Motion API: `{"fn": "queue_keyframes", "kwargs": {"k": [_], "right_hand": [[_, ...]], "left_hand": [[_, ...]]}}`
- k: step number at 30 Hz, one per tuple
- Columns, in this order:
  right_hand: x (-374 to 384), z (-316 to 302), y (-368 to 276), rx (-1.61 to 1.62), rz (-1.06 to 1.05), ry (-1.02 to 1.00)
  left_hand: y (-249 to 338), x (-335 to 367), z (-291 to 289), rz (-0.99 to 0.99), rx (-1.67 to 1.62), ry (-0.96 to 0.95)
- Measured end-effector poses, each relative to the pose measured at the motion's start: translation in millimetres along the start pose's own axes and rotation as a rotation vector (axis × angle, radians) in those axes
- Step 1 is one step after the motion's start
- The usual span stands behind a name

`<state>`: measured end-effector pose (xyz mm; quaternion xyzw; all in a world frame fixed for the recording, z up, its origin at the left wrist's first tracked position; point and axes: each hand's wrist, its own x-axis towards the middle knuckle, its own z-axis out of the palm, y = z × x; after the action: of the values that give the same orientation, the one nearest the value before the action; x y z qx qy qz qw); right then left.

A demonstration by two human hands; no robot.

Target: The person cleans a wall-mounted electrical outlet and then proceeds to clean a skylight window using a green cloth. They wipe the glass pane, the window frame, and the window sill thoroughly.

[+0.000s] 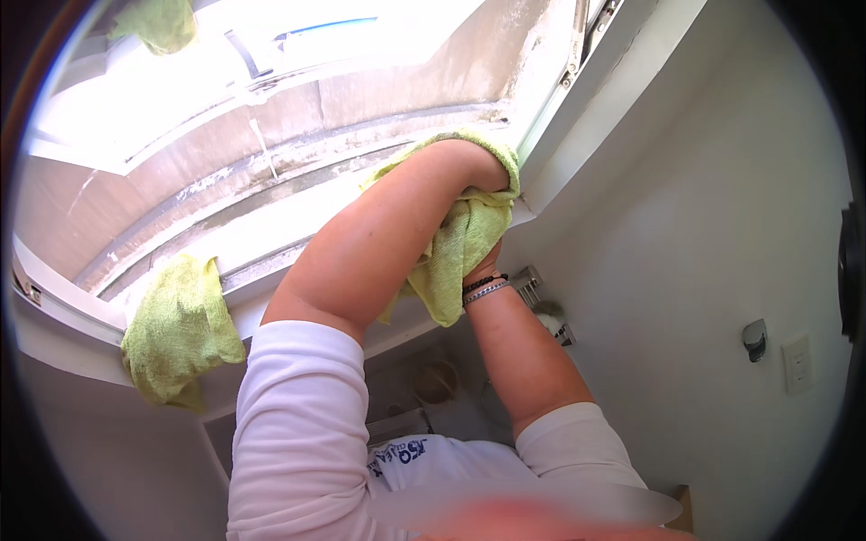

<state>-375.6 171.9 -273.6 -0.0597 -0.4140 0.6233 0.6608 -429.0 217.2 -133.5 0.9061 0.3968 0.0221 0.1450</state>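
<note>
The right hand shows only a little beyond its wrist; the left hand is hidden in the yellow-green cloth. They are close together at that cloth, but whether the fingers grip it cannot be told. It sits at the window's sill corner, crumpled and folded, with a dark smudge near its top edge, wrapping around the left wrist and hanging in folds below. The left forearm crosses in front, hiding part of it. A second cloth, similarly coloured, drapes over the window frame at left. Outside is a stained wall; an outlet is on the right.
</note>
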Motion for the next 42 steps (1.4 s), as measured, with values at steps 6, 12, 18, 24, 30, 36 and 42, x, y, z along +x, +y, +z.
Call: {"fn": "queue_keyframes", "kwargs": {"k": [6,12,18,24,30,36,42], "right_hand": [[4.2,2.9,-3.6,0.551,0.114,-0.078],[9.4,13.2,-3.8,0.591,0.125,-0.036],[8.2,14.6,-5.3,0.691,0.240,-0.035],[2.4,-1.1,-0.2,0.677,0.298,-0.053],[0.6,7.5,-5.9,-1.083,-0.097,-0.187],[-4.6,4.5,-8.3,-1.294,-0.153,-0.225],[-3.6,-5.1,2.4,-0.825,-0.043,-0.224]], "left_hand": [[-9.3,8.7,1.6,-0.031,-0.100,-0.066],[-15.8,6.7,-2.8,-0.028,-0.067,-0.149],[-36.5,-0.6,-3.5,-0.170,0.006,-0.240],[-19.8,-15.6,-23.6,-0.371,-0.157,-0.202],[-8.5,11.8,-9.7,-0.308,-0.131,-0.173],[-1.7,32.0,10.9,-0.223,-0.009,-0.232],[-11.9,3.8,2.3,-0.327,0.052,-0.324]]}}
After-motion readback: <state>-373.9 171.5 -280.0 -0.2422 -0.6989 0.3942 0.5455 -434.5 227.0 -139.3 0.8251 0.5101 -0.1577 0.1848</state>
